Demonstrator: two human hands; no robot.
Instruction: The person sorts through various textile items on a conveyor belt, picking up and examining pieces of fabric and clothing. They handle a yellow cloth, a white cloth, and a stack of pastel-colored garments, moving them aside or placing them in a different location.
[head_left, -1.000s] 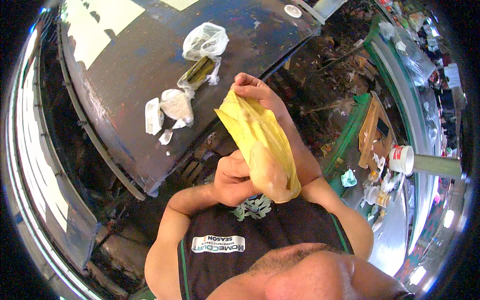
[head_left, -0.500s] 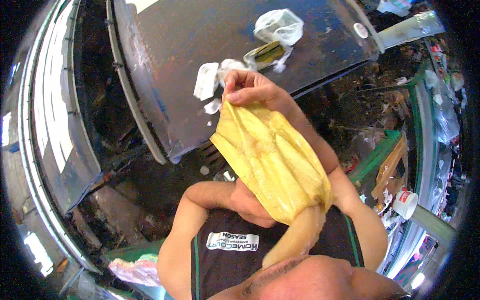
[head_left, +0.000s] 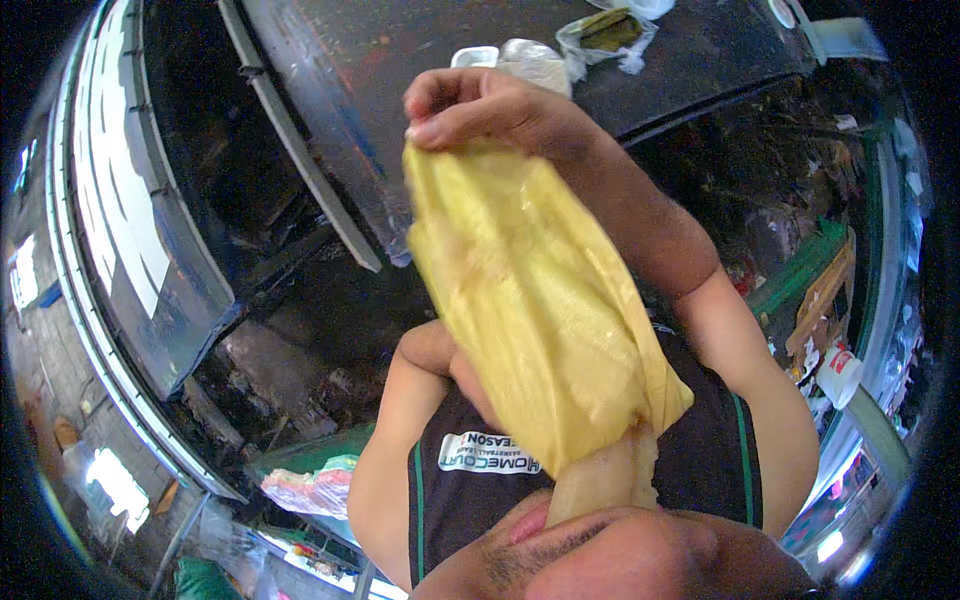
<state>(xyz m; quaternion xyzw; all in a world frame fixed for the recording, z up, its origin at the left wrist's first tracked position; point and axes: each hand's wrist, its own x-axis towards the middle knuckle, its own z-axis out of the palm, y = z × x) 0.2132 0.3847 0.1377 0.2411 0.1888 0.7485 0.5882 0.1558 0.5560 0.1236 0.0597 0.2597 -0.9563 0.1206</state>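
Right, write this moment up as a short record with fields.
Right hand: fingers pinch the upper end of the yellow covering; hand raised above the left
Left hand: mostly hidden behind the covering; grip cannot be told
Pale piece: sticks out of the covering's lower end, at the person's mouth
Dark table: beyond the right hand
On table: white tray, clear bag with something greenish-brown
Right side: white cup
Clothing: dark sleeveless shirt with green trim
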